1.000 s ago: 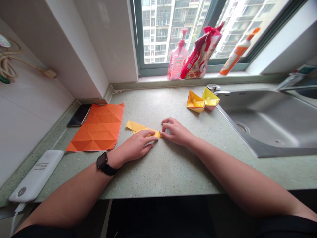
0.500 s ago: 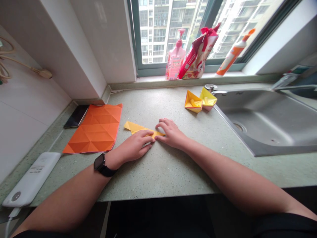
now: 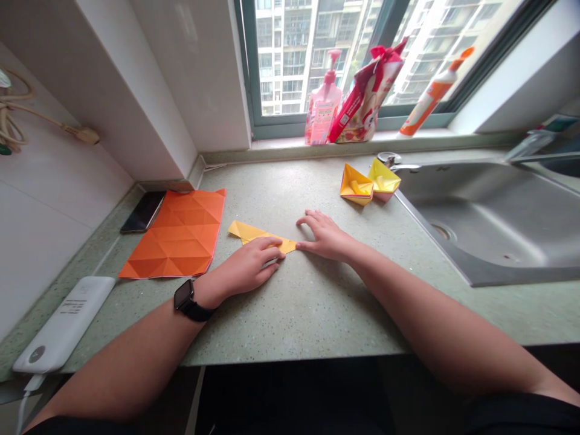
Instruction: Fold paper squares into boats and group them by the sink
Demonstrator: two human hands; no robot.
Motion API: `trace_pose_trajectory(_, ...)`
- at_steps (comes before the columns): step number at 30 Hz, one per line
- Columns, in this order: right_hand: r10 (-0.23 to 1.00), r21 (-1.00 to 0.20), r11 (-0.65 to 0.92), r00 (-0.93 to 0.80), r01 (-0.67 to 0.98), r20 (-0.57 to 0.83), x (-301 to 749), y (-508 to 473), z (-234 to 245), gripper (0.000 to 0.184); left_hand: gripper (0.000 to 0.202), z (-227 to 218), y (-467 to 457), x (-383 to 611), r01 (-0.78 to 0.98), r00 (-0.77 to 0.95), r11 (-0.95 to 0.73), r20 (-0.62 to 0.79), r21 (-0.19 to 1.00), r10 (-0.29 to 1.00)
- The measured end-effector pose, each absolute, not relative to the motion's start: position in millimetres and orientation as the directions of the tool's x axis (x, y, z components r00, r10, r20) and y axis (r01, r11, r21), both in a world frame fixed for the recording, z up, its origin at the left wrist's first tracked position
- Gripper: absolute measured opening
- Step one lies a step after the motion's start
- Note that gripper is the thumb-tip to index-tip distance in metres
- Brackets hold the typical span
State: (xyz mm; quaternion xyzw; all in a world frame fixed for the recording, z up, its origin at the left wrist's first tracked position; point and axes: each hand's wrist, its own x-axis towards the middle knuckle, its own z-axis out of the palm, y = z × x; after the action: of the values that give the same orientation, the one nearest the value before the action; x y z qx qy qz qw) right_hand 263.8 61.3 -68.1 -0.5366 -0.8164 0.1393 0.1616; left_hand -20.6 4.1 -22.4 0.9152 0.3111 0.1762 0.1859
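On the speckled desk (image 3: 317,314), a folded yellow strip (image 3: 256,233) lies just ahead of the body, between the two hands. Its long axis runs nearly across the view, slanting slightly down to the right. The broader, angled end points left toward an orange sheet (image 3: 172,235), and the narrow tip points right. The right hand (image 3: 326,237) has just drawn back along the desk, so that its thumb now sits at that tip. Its fingers (image 3: 312,221) are spread open, gripping nothing. The left hand (image 3: 247,266), with a black watch (image 3: 185,295) on its wrist, lies over the strip's lower edge. Its fingers (image 3: 270,250) are loosely flat, not closed around the paper, though whether they are pressing down is hard to tell from this angle. Two yellow paper boats (image 3: 365,184) sit farther ahead beside a steel sink (image 3: 489,229). Left of the orange sheet lie a phone (image 3: 142,211) and a white power bank (image 3: 63,323), while a pink pump bottle (image 3: 322,106) stands on the windowsill
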Motion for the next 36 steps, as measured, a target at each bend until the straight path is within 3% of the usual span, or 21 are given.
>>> trace_pose_trajectory(7, 0.918, -0.475, 0.391, -0.374, 0.788, 0.135, 277, 64, -60, 0.049, 0.022, -20, 3, -21, 0.509, 0.743, -0.728, 0.193, 0.459, 0.641)
trace_pose_trajectory(11, 0.889, -0.552, 0.457, -0.340, 0.697, 0.307, 272, 61, -48, 0.025, 0.023, -19, 2, -20, 0.496, 0.751, -0.740, 0.203, 0.454, 0.628)
trace_pose_trajectory(14, 0.817, -0.509, 0.575, -0.413, 0.641, 0.402, 263, 51, -39, 0.026, 0.028, -18, 2, -19, 0.494, 0.762, -0.749, 0.195, 0.441, 0.617)
trace_pose_trajectory(21, 0.736, -0.240, 0.677, -0.633, 0.696, 0.239, 246, 22, -31, 0.046, 0.040, -24, 4, -19, 0.484, 0.773, -0.753, 0.186, 0.445, 0.607)
trace_pose_trajectory(26, 0.760, -0.247, 0.650, -0.619, 0.719, 0.198, 247, 22, -32, 0.044, 0.032, -20, 10, -25, 0.571, 0.688, -0.724, 0.256, 0.388, 0.679)
trace_pose_trajectory(31, 0.776, -0.270, 0.630, -0.609, 0.728, 0.165, 251, 27, -33, 0.049, 0.044, -18, 19, -43, 0.790, 0.475, -0.555, 0.312, 0.261, 0.822)
trace_pose_trajectory(36, 0.781, -0.293, 0.623, -0.599, 0.725, 0.179, 255, 29, -36, 0.048, 0.040, -23, 26, -55, 0.876, 0.370, -0.442, 0.316, 0.195, 0.874)
